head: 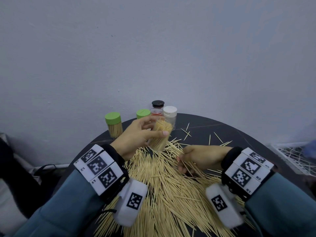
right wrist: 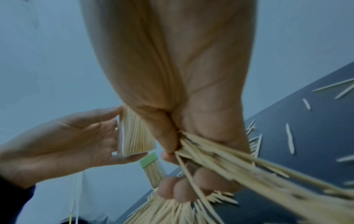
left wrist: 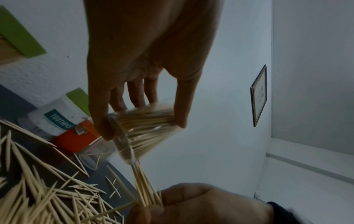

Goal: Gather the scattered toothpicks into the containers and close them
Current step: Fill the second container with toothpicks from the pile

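Across the round dark tabletop [head: 239,132] sprawls a pale wooden toothpick heap [head: 171,189]. At 11 o'clock the left hand [head: 135,135] grips a lidless clear plastic jar [head: 159,135], nearly full. At 2 o'clock the right hand [head: 201,157] pinches a bundle [right wrist: 220,157]; splayed tips may snag the crowded mouth and spill.

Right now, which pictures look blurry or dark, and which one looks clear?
Head view: clearest and evenly lit, though the table edge bends from the wide lens. Left wrist view: dim, the left hand shadowy, the open container smeared by motion. Right wrist view: the bundle of toothpicks in the right hand streaks into blur.
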`<state>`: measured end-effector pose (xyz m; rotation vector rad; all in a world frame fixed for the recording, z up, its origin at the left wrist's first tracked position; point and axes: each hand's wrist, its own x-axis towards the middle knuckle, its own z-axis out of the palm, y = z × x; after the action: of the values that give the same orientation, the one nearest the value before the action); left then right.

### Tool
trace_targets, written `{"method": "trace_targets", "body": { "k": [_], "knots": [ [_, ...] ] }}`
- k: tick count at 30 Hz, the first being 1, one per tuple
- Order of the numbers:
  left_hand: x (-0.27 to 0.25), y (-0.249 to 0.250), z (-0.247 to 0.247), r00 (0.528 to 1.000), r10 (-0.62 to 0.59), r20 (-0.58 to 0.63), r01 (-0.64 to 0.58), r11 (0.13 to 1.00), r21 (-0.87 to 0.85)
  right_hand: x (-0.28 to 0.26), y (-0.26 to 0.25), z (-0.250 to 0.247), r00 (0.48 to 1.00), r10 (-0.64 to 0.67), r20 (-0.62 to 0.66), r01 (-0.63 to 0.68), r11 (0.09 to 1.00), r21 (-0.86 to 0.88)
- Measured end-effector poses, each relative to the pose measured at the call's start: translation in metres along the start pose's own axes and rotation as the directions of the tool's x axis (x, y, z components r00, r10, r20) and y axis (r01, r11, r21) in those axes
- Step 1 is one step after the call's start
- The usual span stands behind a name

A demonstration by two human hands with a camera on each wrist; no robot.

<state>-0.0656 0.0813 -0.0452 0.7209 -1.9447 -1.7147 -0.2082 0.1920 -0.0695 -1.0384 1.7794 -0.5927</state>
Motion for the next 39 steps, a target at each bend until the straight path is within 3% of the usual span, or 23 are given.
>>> {"method": "trace_targets", "body": {
  "k": [7, 13, 15, 19, 23, 25, 33, 39],
  "knots": [
    [0.0, 0.001, 0.0, 1.0, -0.02, 0.005, 0.02, 1.0, 0.01, 0.01, 0.005, -0.003, 0.994, -0.106, 0.001, 0.096, 0.913, 0.396],
    [0.0, 0.0, 0.0, 0.999, -0.026, 0.038, 0.025, 0.999, 0.028, 0.009, -0.009, -0.008, 0.946, -0.264, -0.19, 0.325, 0.78, 0.535],
    [-0.001, 0.001, 0.001, 0.998, -0.032, 0.055, 0.03, 0.999, 0.041, 0.006, -0.016, -0.012, 0.899, -0.305, -0.314, 0.435, 0.709, 0.555],
    [-0.002, 0.0, 0.003, 0.993, -0.044, 0.109, 0.033, 0.995, 0.098, -0.005, -0.032, -0.02, 0.753, -0.374, -0.541, 0.653, 0.522, 0.548],
    [-0.004, -0.002, 0.01, 0.98, -0.065, 0.187, 0.033, 0.985, 0.169, -0.013, -0.042, -0.016, 0.661, -0.431, -0.615, 0.75, 0.402, 0.525],
    [-0.005, -0.003, 0.013, 0.979, -0.061, 0.193, 0.028, 0.986, 0.167, -0.014, -0.042, -0.008, 0.641, -0.467, -0.609, 0.767, 0.424, 0.482],
    [-0.006, 0.0, 0.013, 0.987, -0.022, 0.162, 0.009, 0.997, 0.078, -0.009, -0.032, 0.014, 0.65, -0.557, -0.517, 0.756, 0.537, 0.373],
    [-0.007, 0.0, 0.011, 0.992, 0.017, 0.129, -0.027, 0.997, 0.075, -0.005, -0.028, 0.014, 0.722, -0.51, -0.468, 0.673, 0.673, 0.305]
  ]
}}
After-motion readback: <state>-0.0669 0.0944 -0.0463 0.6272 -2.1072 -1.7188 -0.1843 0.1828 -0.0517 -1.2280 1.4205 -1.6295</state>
